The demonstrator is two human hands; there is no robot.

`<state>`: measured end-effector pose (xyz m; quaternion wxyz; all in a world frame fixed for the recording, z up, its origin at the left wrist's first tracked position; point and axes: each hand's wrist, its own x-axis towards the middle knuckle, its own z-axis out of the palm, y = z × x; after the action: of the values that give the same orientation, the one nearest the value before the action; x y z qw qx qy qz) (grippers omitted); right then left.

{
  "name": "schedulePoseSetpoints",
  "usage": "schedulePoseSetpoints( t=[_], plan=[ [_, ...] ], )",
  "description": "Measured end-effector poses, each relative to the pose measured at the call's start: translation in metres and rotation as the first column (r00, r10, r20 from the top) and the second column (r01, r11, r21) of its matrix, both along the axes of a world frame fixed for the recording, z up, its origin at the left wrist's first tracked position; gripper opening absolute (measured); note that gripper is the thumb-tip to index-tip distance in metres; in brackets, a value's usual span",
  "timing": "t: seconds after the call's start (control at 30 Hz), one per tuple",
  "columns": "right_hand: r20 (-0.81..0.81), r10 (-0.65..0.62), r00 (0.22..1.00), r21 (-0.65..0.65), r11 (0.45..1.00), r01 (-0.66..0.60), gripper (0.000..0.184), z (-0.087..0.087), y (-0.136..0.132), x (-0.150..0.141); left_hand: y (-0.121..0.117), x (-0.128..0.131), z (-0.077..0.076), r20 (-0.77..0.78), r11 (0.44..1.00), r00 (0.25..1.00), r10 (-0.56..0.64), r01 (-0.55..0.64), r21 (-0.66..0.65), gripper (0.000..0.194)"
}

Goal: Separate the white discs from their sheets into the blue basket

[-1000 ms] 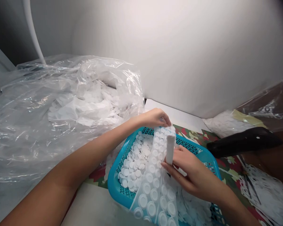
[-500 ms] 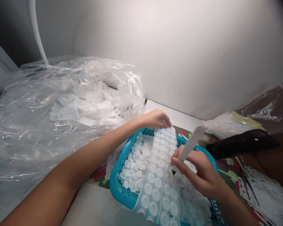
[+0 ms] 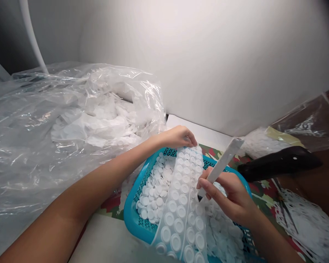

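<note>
A translucent strip [image 3: 181, 199] with rows of round white discs stretches lengthwise over a blue plastic basket [image 3: 130, 208]. My left hand [image 3: 182, 136] pinches the strip's far end at the basket's back rim. In my right hand [image 3: 227, 193] is a white flat-handled tool [image 3: 222, 160], gripped like a pen. Its dark lower tip is close to the strip's right side; whether it touches I cannot tell. Loose white discs [image 3: 153, 193] fill the basket on the strip's left. More whitish pieces [image 3: 224, 230] lie in it under my right hand.
A large clear plastic bag [image 3: 98, 120] holding white pieces stands at the left. Right of the basket lie a black handle-shaped object [image 3: 282, 164], white perforated scrap [image 3: 307, 223] and another clear bag [image 3: 263, 140]. A patterned cloth [image 3: 263, 193] is under the basket; a pale wall rises behind.
The view has shifted slightly, so everything sits a little farther left. The tool in my right hand has tilted to the right and shows sharper. Both hands keep their holds.
</note>
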<state>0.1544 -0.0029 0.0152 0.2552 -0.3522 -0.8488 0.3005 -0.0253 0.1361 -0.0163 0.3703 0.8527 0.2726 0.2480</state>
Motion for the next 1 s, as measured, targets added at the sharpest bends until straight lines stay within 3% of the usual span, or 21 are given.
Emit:
schedulePoseSetpoints(
  t=[0.27, 0.4, 0.5, 0.57, 0.67, 0.77, 0.83, 1.0],
  plan=[
    [0.179, 0.053, 0.982, 0.078, 0.995, -0.068, 0.021, -0.0013, -0.0024, -0.0025, -0.0019, -0.0001, 0.003, -0.008, 1.0, 1.0, 0.002, -0.002, 0.009, 0.025],
    [0.42, 0.161, 0.893, 0.019, 0.982, -0.186, 0.027, 0.0002, -0.0049, -0.0064, -0.0031, 0.0001, 0.0043, -0.01, 1.0, 1.0, 0.006, -0.006, 0.006, 0.024],
    [0.484, 0.205, 0.851, -0.032, 0.976, -0.217, 0.029, 0.001, -0.0058, -0.0065, -0.0033, 0.0004, 0.0044, -0.008, 1.0, 1.0, 0.014, -0.013, 0.005, 0.023],
    [0.393, 0.183, 0.901, -0.022, 0.982, -0.19, 0.026, 0.0015, -0.0055, -0.0047, -0.0031, 0.0007, 0.0043, -0.009, 1.0, 1.0, 0.015, -0.015, 0.003, 0.023],
    [0.068, 0.065, 0.996, 0.013, 0.998, -0.066, 0.019, 0.0016, -0.0045, -0.0005, -0.0028, 0.001, 0.0043, -0.01, 1.0, 1.0, 0.014, -0.014, 0.002, 0.023],
    [-0.194, 0.005, 0.981, -0.011, 1.0, -0.007, 0.017, 0.0008, -0.004, 0.0026, -0.0029, 0.0011, 0.0048, -0.01, 1.0, 1.0, 0.019, -0.019, 0.007, 0.023],
    [-0.216, 0.037, 0.976, -0.038, 0.998, -0.047, 0.018, 0.0003, -0.0039, 0.0028, -0.0032, 0.0012, 0.0053, -0.011, 1.0, 1.0, 0.021, -0.021, 0.008, 0.023],
    [-0.078, 0.119, 0.99, -0.033, 0.992, -0.122, 0.014, 0.0003, -0.0048, -0.0016, -0.0039, 0.0012, 0.0068, -0.022, 1.0, 1.0, 0.018, -0.018, 0.008, 0.022]
  ],
)
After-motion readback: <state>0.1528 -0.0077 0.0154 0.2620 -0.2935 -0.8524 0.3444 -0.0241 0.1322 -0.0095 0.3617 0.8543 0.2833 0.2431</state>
